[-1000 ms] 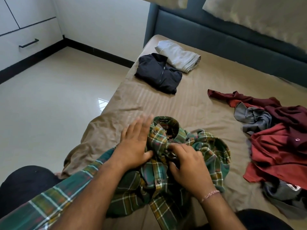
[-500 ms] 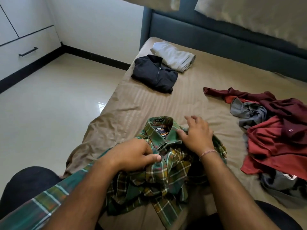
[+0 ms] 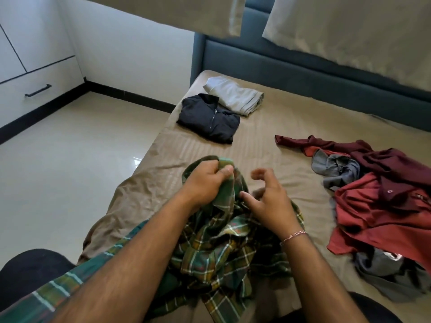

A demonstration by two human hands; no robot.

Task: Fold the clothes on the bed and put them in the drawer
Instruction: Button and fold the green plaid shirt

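A crumpled green plaid shirt [image 3: 224, 248] lies at the near edge of the bed [image 3: 279, 127]. My left hand [image 3: 205, 180] grips the shirt's collar and lifts it off the sheet. Just to the right, my right hand [image 3: 268, 199] hovers over the shirt with fingers loosely curled, holding nothing. A folded black jacket [image 3: 210, 118] and a folded grey garment [image 3: 235, 95] lie side by side at the far left of the bed. A heap of red, maroon and grey clothes [image 3: 377, 201] sits unfolded at the right.
A white drawer [image 3: 39, 87] with a black handle stands shut against the left wall, across a glossy tiled floor [image 3: 70, 171]. A blue headboard [image 3: 303, 73] with pillows [image 3: 349, 31] leaning on it closes the far side. My dark-clothed knees are at the bottom corners.
My left hand moved up from the shirt's front to the collar and gripped it, raising it. My right hand let go of the collar area and drew back, fingers loose.
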